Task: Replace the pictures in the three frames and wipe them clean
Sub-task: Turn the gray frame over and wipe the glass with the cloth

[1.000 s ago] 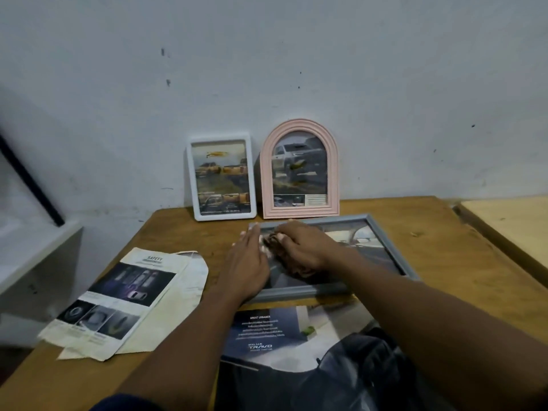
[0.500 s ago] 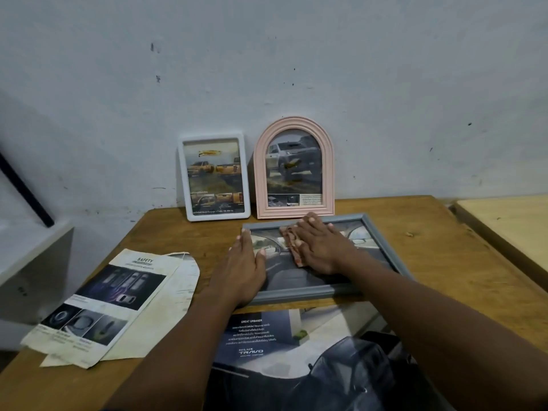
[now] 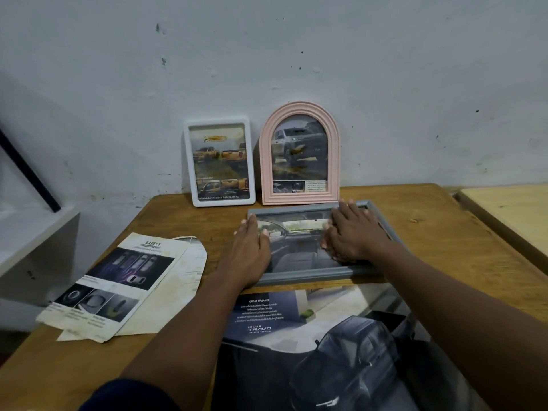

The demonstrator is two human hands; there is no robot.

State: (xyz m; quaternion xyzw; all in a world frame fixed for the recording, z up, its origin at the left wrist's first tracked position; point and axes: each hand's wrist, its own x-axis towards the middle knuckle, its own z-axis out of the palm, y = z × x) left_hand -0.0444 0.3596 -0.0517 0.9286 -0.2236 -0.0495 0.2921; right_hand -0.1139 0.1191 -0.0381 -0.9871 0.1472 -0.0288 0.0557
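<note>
A grey picture frame (image 3: 302,275) is seen lying flat on a wooden bench (image 3: 444,232), with a car-interior print under its glass. Its left rail is pinned down by the left hand (image 3: 250,256), laid flat with the fingers straight. The right hand (image 3: 355,235) is pressed flat on the right part of the glass, fingers stretched to the far rail, with nothing gripped. A pale sliver at its thumb side may be a wiping cloth (image 3: 325,246), but too little is shown to be certain.

The step in hand is judged to be the wiping of this glass. It is best done with even, flat pressure and overlapping strokes carried into the corners, while the frame is kept from sliding by the left hand. The rails should be wiped as well.

Just beyond the hands, a white frame (image 3: 219,202) and a pink arched frame (image 3: 333,161) are propped upright against the wall (image 3: 296,54), each filled with a truck picture; smears appear on both. To the left of the left hand, loose printed sheets (image 3: 124,280) are spread out. Nearer than the wrists, a car brochure (image 3: 296,315) is lying.
</note>
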